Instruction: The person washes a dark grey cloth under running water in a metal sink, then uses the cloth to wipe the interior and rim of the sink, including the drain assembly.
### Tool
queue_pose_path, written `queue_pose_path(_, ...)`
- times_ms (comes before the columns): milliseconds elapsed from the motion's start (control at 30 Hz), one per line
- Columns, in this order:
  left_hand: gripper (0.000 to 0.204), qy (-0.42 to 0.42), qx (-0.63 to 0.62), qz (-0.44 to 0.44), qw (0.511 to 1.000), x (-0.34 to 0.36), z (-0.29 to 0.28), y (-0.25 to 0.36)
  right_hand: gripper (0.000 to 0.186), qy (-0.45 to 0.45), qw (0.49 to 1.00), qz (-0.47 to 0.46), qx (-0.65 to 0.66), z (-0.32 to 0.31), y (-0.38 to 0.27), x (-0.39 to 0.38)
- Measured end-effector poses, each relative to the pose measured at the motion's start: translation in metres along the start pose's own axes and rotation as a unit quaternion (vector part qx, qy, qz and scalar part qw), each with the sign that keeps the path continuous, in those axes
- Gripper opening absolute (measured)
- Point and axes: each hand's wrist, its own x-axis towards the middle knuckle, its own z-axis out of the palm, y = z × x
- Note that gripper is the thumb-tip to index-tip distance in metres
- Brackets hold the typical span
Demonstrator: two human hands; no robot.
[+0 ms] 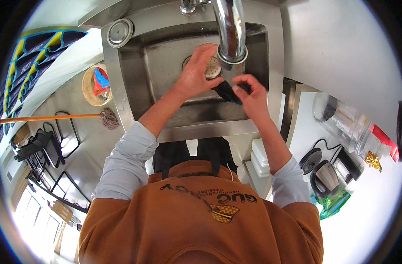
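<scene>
Over the steel sink [161, 79], below the faucet, both of my hands are at a small black piece that looks like wet cloth [227, 91]. My left hand [197, 72] comes in from the left, its thumb against the upper end of the cloth; some of its fingertips are hidden near the faucet. My right hand [252, 96] is slightly blurred, thumb and fingers pinched together at the other end of the cloth. The round perforated drain strainer [213, 68] shows between my left hand and the faucet spout [231, 35].
A round metal lid [120, 32] lies on the sink's left corner. Left of the sink stand a bucket [90, 86] with red and blue things and a mop [109, 119]. To the right are an electric kettle [325, 178], a clear plastic jar [348, 127] and white containers [260, 154].
</scene>
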Motion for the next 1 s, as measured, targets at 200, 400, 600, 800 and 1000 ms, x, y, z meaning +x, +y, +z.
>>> queue_pose_path(200, 0.100, -0.038, -0.085, -0.080, 0.992, -0.023, 0.007, -0.009, 0.011, 0.006, 0.984, -0.171, 0.052, 0.052, -0.012, 0.015)
queue_pose_path(400, 0.101, -0.047, -0.100, -0.111, 0.988, -0.042, 0.014, -0.006, 0.015, -0.089, 0.992, -0.051, -0.071, 0.045, 0.040, 0.039)
queue_pose_path(600, 0.068, 0.034, -0.447, -0.488, 0.749, -0.046, -0.018, -0.071, 0.026, -0.094, 0.880, -0.008, -0.466, -0.006, 0.057, 0.018)
queue_pose_path(800, 0.048, -0.003, -0.492, -0.522, 0.697, -0.048, -0.021, -0.090, 0.021, -0.251, 0.784, -0.011, -0.568, -0.010, 0.012, 0.007)
queue_pose_path(1000, 0.042, -0.031, -0.059, -0.451, 0.890, -0.048, 0.027, -0.130, 0.023, -0.320, 0.913, -0.058, -0.248, -0.027, -0.056, -0.011)
